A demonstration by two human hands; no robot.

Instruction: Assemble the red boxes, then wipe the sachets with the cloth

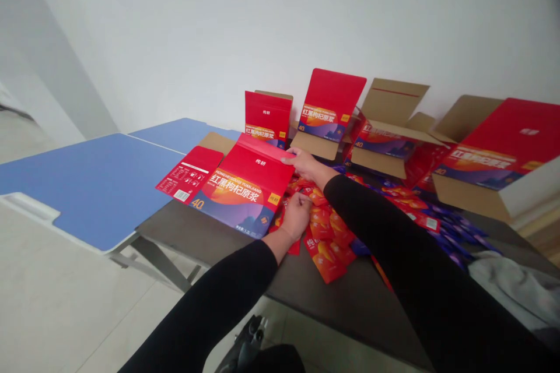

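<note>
A red, orange and purple carton [236, 192] lies tilted on the dark table, with its flaps folded out. My right hand [303, 164] pinches the carton's upper right edge between thumb and fingers. Just below, my left hand [297, 215] is closed beside the carton's right end, over the pile of sachets. Its curled fingers hide whatever is in them. Red-orange sachets [324, 256] are heaped under and right of both hands. Purple sachets [457, 233] lie farther right, partly behind my right arm.
Several open cartons [326, 113] stand along the wall behind the sachets. A blue table [100, 180] adjoins the dark table [192, 233] on the left. Grey cloth [516, 285] lies at the right. Below the front edge, a dark object with metal parts [251, 338] shows.
</note>
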